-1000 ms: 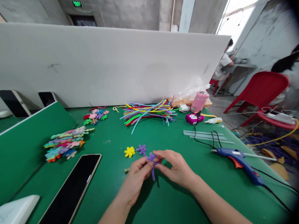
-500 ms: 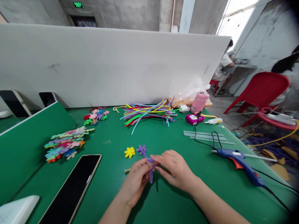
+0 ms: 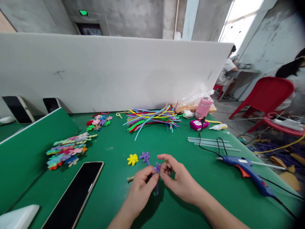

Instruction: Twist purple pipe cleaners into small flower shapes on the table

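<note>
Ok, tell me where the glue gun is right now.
In the head view the blue glue gun lies on the green table to the right of the right hand, nozzle pointing left, just in front of the clear glue sticks.

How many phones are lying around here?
3: one phone flat on the table near the left hand, two more leaning against the white board. Others may be hidden.

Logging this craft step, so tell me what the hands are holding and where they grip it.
Both hands, left hand and right hand, pinch a purple pipe cleaner near its flower-shaped top; its tail hangs free.
</note>
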The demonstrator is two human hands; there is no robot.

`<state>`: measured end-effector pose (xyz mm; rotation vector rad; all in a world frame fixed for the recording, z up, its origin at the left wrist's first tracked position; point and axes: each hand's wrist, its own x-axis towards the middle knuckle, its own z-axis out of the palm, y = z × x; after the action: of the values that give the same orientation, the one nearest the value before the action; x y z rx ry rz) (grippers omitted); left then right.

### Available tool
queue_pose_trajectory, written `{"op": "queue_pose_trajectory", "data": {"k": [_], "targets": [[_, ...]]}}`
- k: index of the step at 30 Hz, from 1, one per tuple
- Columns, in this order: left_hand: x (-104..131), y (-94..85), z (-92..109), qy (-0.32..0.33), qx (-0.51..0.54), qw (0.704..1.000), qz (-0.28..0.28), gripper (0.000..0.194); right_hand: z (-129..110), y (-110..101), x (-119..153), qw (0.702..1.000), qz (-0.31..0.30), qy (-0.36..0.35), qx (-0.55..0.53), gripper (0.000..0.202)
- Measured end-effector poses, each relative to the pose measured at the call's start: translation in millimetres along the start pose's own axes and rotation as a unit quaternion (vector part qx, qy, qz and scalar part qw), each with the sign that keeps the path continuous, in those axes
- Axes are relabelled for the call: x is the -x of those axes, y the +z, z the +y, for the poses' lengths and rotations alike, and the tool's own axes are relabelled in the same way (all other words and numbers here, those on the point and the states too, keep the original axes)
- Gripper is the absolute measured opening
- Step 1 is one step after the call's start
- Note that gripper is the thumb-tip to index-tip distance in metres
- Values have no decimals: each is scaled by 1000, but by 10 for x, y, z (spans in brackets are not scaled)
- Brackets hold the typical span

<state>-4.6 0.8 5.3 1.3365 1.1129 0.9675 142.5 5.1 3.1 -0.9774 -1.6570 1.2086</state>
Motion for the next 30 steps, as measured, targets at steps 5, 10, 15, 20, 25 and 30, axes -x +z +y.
{"op": "queue_pose_trajectory", "data": {"k": [5,10,15,20,25,30], "targets": [[42,25,75,111,-155,981,-39,23,-40,-46,-46,950,-40,174,-256,43],[66,38,89,154,-205,965,-61,23,8,-48,-78,891,-52,312,-326,40],[14,34,1,24,-62,998,-7,22,66,69,-47,971,17,139,-193,34],[-6,44,-80,-125,255,959,5,14,103,65,31,987,50,-91,124,46],[-8,26,-107,-176,341,924,0,13,65,-49,22,926,3,-212,313,40],[-8,29,-105,-177,342,923,4,15,28,-54,4,906,-3,-227,358,37]]}}
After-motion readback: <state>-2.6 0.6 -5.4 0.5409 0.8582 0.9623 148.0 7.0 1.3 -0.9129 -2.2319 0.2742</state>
